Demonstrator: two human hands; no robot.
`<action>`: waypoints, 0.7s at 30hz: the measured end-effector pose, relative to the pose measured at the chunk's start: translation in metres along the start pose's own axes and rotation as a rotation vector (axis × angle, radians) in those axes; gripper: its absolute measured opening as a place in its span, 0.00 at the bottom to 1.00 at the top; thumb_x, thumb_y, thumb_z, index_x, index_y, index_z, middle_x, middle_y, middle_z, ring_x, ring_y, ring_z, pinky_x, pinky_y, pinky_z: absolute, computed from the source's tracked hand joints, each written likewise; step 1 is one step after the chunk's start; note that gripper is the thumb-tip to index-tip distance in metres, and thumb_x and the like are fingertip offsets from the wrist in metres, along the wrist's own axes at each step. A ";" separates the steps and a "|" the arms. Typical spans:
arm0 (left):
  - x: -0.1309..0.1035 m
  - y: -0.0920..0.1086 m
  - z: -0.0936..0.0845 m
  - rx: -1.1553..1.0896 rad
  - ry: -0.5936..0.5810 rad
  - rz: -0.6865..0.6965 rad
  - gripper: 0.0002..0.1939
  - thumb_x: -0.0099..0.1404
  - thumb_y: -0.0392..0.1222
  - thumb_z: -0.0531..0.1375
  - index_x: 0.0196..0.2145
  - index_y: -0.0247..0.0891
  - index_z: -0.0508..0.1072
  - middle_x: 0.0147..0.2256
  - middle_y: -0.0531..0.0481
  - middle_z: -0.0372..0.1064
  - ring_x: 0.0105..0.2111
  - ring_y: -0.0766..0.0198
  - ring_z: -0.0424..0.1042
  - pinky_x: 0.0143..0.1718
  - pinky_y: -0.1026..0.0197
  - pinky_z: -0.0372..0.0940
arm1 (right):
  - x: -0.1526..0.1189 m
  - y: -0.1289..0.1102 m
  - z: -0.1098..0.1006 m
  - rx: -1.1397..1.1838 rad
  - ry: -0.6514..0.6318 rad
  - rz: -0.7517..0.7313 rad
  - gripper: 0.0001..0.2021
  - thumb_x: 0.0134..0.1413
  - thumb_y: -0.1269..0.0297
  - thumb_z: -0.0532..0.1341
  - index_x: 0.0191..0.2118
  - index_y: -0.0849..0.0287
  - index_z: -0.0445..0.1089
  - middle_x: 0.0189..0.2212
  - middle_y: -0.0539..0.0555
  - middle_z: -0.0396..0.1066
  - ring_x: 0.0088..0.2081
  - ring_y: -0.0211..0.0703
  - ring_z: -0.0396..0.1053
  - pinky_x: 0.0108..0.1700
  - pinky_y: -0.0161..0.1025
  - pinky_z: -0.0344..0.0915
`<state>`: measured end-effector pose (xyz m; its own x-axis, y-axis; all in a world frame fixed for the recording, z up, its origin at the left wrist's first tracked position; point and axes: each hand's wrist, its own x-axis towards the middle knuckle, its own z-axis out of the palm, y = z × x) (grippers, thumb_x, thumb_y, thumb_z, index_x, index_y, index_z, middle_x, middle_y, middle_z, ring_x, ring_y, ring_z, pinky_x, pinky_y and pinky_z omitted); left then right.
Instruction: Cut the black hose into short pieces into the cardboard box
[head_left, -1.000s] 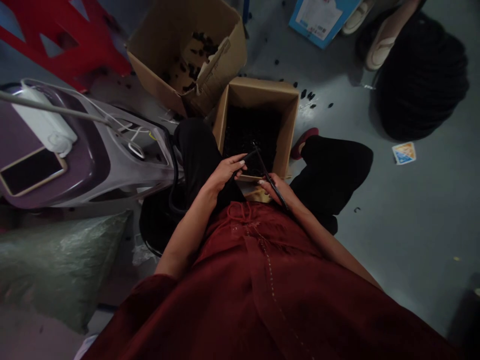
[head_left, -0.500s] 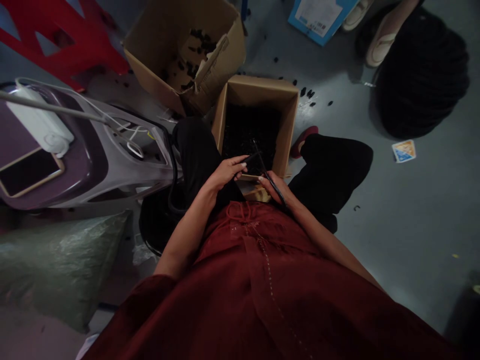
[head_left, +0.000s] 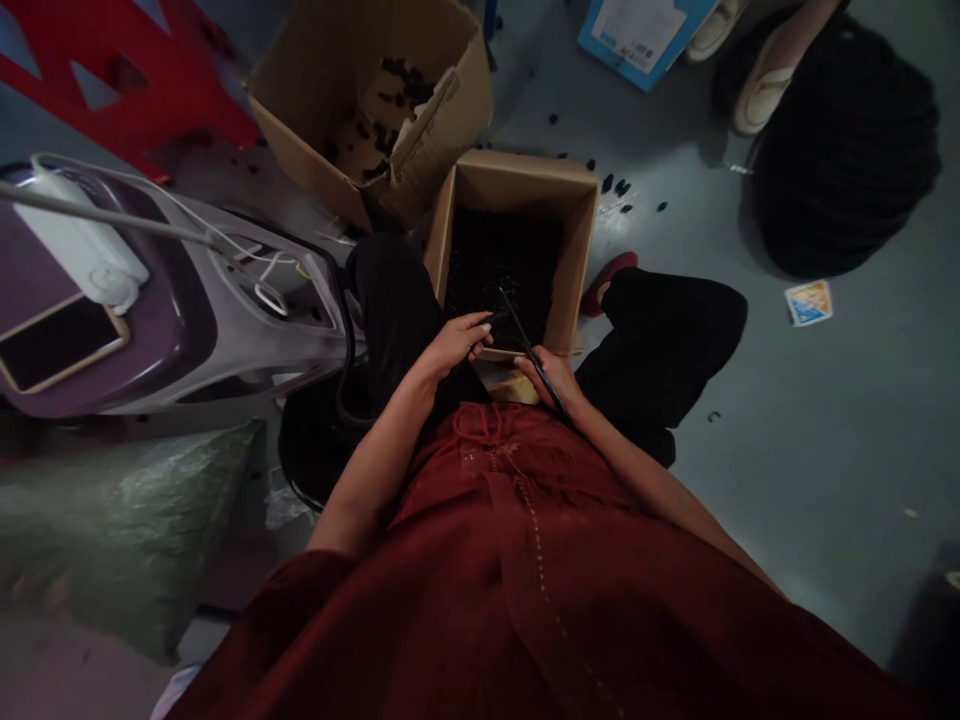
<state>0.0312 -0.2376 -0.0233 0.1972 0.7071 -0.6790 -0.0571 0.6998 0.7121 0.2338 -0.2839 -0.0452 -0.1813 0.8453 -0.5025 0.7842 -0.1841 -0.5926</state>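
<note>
Over the near edge of an open cardboard box (head_left: 576, 250), my left hand (head_left: 455, 343) pinches a small black piece (head_left: 496, 318). Its exact kind is too dark to make out. My right hand (head_left: 550, 378) is closed around a long, slim, dark tool with a pointed tip (head_left: 517, 322), its back end reaching toward the wrist. The tool slants up and left, and its tip shows above the black piece. Inside the box lies a dark mass of black pieces (head_left: 502, 250), mostly lost in shadow.
A larger cardboard box (head_left: 300, 110) with scattered black pieces stands behind. At left are a purple-grey machine (head_left: 187, 300) with a phone (head_left: 64, 345) on it, and a green sack (head_left: 127, 530). A black bundle (head_left: 847, 150) lies by another person's shoes (head_left: 761, 95).
The tool has swung slightly left, its tip now nearer the black piece and its blade looking like a single line. My left hand has barely moved.
</note>
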 end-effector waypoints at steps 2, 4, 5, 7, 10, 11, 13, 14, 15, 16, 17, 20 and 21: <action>0.001 0.000 0.001 0.011 0.014 -0.013 0.22 0.67 0.27 0.54 0.59 0.25 0.66 0.25 0.56 0.66 0.17 0.78 0.58 0.18 0.70 0.53 | 0.001 0.002 0.001 -0.022 -0.008 -0.009 0.16 0.63 0.50 0.51 0.37 0.57 0.67 0.31 0.56 0.72 0.36 0.48 0.70 0.36 0.37 0.60; 0.002 0.001 0.001 0.031 0.031 -0.031 0.22 0.67 0.27 0.54 0.59 0.25 0.66 0.25 0.57 0.66 0.17 0.78 0.58 0.18 0.70 0.53 | 0.002 0.004 0.001 -0.049 -0.024 -0.002 0.15 0.63 0.51 0.52 0.38 0.58 0.67 0.32 0.57 0.73 0.37 0.49 0.70 0.36 0.37 0.60; 0.002 0.001 0.002 0.044 0.041 -0.042 0.22 0.67 0.27 0.54 0.59 0.25 0.66 0.25 0.57 0.66 0.17 0.78 0.58 0.18 0.70 0.52 | 0.002 0.004 0.002 -0.060 -0.033 0.008 0.15 0.63 0.52 0.52 0.39 0.58 0.68 0.33 0.58 0.74 0.37 0.49 0.71 0.37 0.37 0.60; 0.004 0.000 0.003 0.074 0.062 -0.063 0.23 0.67 0.27 0.54 0.59 0.26 0.67 0.24 0.57 0.66 0.16 0.78 0.58 0.19 0.70 0.52 | 0.003 0.006 0.003 -0.073 -0.049 0.025 0.14 0.63 0.52 0.53 0.39 0.58 0.68 0.33 0.58 0.74 0.38 0.50 0.71 0.37 0.37 0.61; 0.005 0.000 0.005 0.112 0.078 -0.082 0.23 0.66 0.27 0.54 0.59 0.26 0.66 0.24 0.57 0.66 0.16 0.78 0.58 0.19 0.70 0.52 | 0.004 0.007 0.005 -0.065 -0.060 0.035 0.13 0.63 0.54 0.54 0.39 0.58 0.68 0.35 0.60 0.74 0.39 0.51 0.71 0.39 0.39 0.62; 0.006 0.000 0.005 0.121 0.081 -0.081 0.23 0.66 0.26 0.54 0.59 0.26 0.66 0.24 0.57 0.65 0.16 0.78 0.58 0.19 0.70 0.52 | 0.005 0.007 0.006 -0.058 -0.062 0.038 0.13 0.63 0.54 0.54 0.39 0.58 0.68 0.35 0.60 0.74 0.40 0.52 0.71 0.40 0.39 0.62; 0.007 -0.001 0.006 0.129 0.089 -0.076 0.23 0.66 0.27 0.54 0.59 0.25 0.66 0.24 0.57 0.65 0.16 0.77 0.57 0.19 0.70 0.52 | 0.005 0.008 0.006 -0.037 -0.066 0.044 0.11 0.62 0.56 0.55 0.39 0.58 0.68 0.36 0.61 0.74 0.40 0.53 0.71 0.42 0.41 0.62; 0.007 -0.001 0.006 0.129 0.094 -0.074 0.23 0.67 0.27 0.54 0.59 0.25 0.66 0.24 0.57 0.65 0.16 0.77 0.57 0.19 0.70 0.52 | 0.006 0.008 0.006 -0.021 -0.068 0.048 0.11 0.62 0.56 0.55 0.38 0.58 0.67 0.36 0.61 0.74 0.41 0.53 0.71 0.43 0.41 0.62; 0.007 -0.002 0.006 0.126 0.098 -0.070 0.23 0.67 0.27 0.54 0.59 0.26 0.66 0.24 0.57 0.65 0.16 0.77 0.58 0.19 0.70 0.52 | 0.007 0.008 0.005 -0.003 -0.069 0.053 0.10 0.61 0.56 0.56 0.37 0.57 0.67 0.35 0.60 0.74 0.41 0.53 0.71 0.43 0.41 0.62; 0.008 -0.002 0.005 0.121 0.099 -0.068 0.23 0.67 0.27 0.54 0.59 0.26 0.66 0.24 0.57 0.65 0.16 0.77 0.58 0.19 0.70 0.52 | 0.007 0.009 0.005 0.020 -0.070 0.061 0.10 0.60 0.55 0.57 0.36 0.57 0.66 0.34 0.60 0.74 0.40 0.52 0.71 0.43 0.41 0.62; 0.008 -0.002 0.005 0.115 0.097 -0.070 0.23 0.67 0.27 0.54 0.59 0.26 0.66 0.24 0.57 0.65 0.16 0.77 0.58 0.19 0.70 0.52 | 0.008 0.010 0.004 0.047 -0.073 0.072 0.11 0.59 0.54 0.58 0.34 0.56 0.65 0.32 0.58 0.73 0.39 0.52 0.71 0.43 0.41 0.63; 0.008 -0.002 0.004 0.075 0.084 -0.073 0.22 0.67 0.27 0.54 0.59 0.26 0.66 0.24 0.57 0.66 0.16 0.77 0.58 0.18 0.70 0.52 | 0.010 0.014 0.004 0.160 -0.100 0.127 0.16 0.57 0.46 0.58 0.31 0.54 0.61 0.24 0.53 0.67 0.32 0.47 0.69 0.37 0.40 0.64; 0.008 -0.002 0.003 0.057 0.079 -0.073 0.22 0.67 0.27 0.54 0.58 0.26 0.67 0.24 0.57 0.66 0.16 0.77 0.58 0.18 0.70 0.52 | 0.010 0.015 0.005 0.211 -0.115 0.151 0.18 0.57 0.44 0.56 0.32 0.54 0.60 0.22 0.50 0.65 0.28 0.45 0.68 0.34 0.40 0.64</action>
<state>0.0361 -0.2337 -0.0297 0.1212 0.6617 -0.7399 0.0111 0.7445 0.6676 0.2403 -0.2806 -0.0621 -0.1476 0.7401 -0.6561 0.6689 -0.4140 -0.6175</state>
